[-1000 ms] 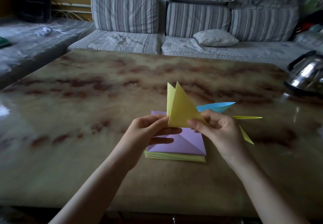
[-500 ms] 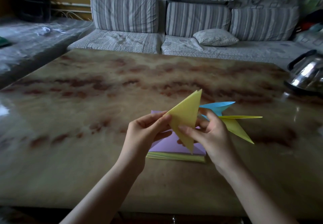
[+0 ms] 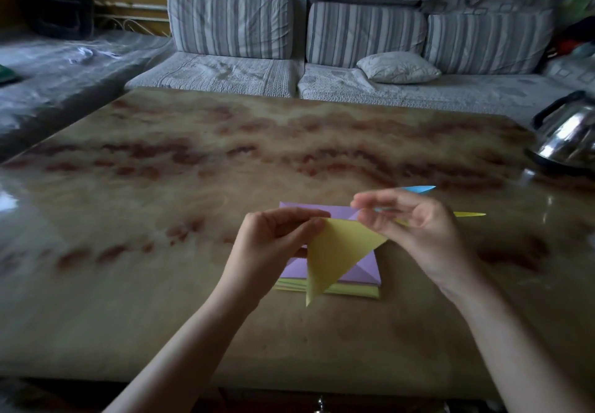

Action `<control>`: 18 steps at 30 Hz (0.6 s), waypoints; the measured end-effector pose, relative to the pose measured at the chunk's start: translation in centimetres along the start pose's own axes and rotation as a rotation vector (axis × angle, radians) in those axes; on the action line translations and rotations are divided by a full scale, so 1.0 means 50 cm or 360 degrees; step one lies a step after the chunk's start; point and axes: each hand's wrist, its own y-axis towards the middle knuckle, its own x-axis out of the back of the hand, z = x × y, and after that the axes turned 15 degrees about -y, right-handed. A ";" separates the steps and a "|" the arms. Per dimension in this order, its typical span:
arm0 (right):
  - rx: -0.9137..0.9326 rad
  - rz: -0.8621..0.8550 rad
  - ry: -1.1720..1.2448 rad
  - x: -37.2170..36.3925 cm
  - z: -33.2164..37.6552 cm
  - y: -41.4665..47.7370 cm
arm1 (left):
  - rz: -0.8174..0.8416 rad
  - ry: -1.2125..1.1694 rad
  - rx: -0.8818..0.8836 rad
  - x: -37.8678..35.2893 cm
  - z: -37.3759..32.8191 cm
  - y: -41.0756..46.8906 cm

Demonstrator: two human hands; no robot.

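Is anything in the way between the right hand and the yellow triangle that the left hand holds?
Nothing visible. The right hand is open right beside the right corner of the yellow triangle; the left hand pinches its top left corner. The paper stack lies underneath on the table, not between them.

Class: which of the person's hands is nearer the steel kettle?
Right. The right hand hovers left of the kettle, well apart; the left hand is farther left, pinching the yellow triangle.
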 end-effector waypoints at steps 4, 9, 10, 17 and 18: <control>0.0044 0.0099 -0.0038 -0.019 0.000 -0.009 | 0.0081 0.0187 -0.0043 -0.003 0.001 -0.001; 0.0036 -0.0011 -0.0002 -0.034 -0.004 -0.012 | -0.0058 0.0065 -0.0015 -0.006 0.008 -0.003; 0.0037 -0.0018 0.0003 -0.039 -0.005 -0.013 | -0.0106 0.0025 0.0001 -0.008 0.010 -0.004; 0.0022 -0.0008 0.0065 -0.053 -0.003 -0.014 | -0.0182 0.0097 -0.0085 -0.005 0.013 -0.005; 0.0013 0.0005 0.0061 -0.053 -0.003 -0.014 | -0.0180 0.0154 -0.0113 -0.005 0.012 -0.005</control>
